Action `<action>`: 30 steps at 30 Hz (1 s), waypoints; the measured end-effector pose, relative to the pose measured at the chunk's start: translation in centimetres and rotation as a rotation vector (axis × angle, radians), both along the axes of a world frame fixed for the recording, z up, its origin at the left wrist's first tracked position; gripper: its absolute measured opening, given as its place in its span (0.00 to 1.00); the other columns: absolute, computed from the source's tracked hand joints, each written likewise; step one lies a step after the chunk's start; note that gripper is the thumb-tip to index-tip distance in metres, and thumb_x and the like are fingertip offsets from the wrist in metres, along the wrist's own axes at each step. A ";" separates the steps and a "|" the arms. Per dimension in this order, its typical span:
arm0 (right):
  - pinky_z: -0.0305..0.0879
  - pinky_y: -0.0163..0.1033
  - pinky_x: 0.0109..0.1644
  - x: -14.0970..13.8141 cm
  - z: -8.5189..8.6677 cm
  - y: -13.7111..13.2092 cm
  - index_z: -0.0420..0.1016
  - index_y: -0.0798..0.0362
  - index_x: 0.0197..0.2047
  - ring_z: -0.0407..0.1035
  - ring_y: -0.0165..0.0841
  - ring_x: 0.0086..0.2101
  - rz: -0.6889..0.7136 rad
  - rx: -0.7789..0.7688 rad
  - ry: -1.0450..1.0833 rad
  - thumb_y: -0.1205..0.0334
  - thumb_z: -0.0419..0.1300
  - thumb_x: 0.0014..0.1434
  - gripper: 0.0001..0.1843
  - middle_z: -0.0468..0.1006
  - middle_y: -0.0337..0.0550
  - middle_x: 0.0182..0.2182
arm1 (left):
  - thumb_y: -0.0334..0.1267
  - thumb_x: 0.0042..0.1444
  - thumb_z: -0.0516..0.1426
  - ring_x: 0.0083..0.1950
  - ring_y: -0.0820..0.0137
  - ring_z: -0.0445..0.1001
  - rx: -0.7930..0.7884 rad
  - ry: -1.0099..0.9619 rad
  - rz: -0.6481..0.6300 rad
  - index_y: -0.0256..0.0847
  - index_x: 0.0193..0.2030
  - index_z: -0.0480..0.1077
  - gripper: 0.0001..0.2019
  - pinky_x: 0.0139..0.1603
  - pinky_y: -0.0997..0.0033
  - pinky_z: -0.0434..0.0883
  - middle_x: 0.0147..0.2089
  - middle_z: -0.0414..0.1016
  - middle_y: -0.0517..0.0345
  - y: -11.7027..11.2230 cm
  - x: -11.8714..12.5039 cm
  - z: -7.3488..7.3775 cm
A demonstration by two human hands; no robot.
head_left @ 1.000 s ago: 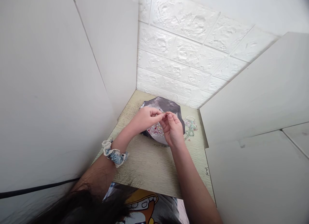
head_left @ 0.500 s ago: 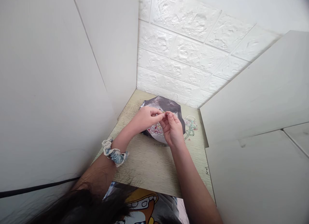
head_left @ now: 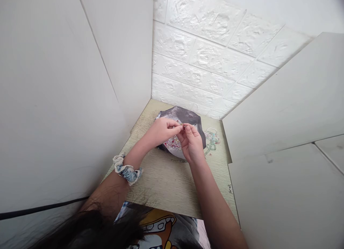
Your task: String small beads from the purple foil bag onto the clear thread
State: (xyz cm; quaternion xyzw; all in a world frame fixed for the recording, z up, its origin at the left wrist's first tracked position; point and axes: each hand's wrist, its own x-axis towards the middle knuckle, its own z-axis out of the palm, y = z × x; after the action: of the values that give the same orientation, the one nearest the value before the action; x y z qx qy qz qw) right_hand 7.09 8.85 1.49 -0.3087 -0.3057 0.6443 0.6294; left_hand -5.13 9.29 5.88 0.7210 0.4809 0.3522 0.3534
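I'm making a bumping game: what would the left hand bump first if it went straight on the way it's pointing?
Probably the right hand, just ahead, or the tiny reddish thing by its thumb; it's too small to tell which comes first.

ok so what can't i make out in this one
Small reddish item: head view, too small and partly covered by the left hand and right hand.
Beads in the grey bag: head view, partly hidden behind both hands.
Cartoon print: head view, cut off by the bottom edge, partly covered by dark hair.
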 end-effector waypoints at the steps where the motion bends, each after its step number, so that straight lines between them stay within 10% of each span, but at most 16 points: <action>1: 0.69 0.32 0.38 0.0 0.0 0.0 0.69 0.53 0.29 0.67 0.23 0.30 0.002 0.001 0.005 0.62 0.61 0.45 0.06 0.71 0.35 0.26 | 0.41 0.50 0.49 0.22 0.78 0.52 0.000 -0.002 0.000 0.36 0.24 0.71 0.14 0.22 0.76 0.50 0.17 0.56 0.63 0.0 0.0 0.0; 30: 0.69 0.32 0.39 0.0 -0.1 0.0 0.70 0.52 0.29 0.68 0.23 0.31 0.011 0.025 0.017 0.63 0.61 0.46 0.05 0.72 0.34 0.27 | 0.42 0.49 0.49 0.23 0.78 0.57 -0.034 -0.006 0.010 0.35 0.22 0.70 0.16 0.23 0.78 0.54 0.18 0.60 0.63 -0.1 0.0 0.3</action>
State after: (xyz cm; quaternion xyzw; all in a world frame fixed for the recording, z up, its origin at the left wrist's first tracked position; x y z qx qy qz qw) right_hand 7.07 8.83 1.40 -0.2936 -0.3102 0.6466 0.6320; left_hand -5.09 9.21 6.18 0.7114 0.4894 0.3479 0.3651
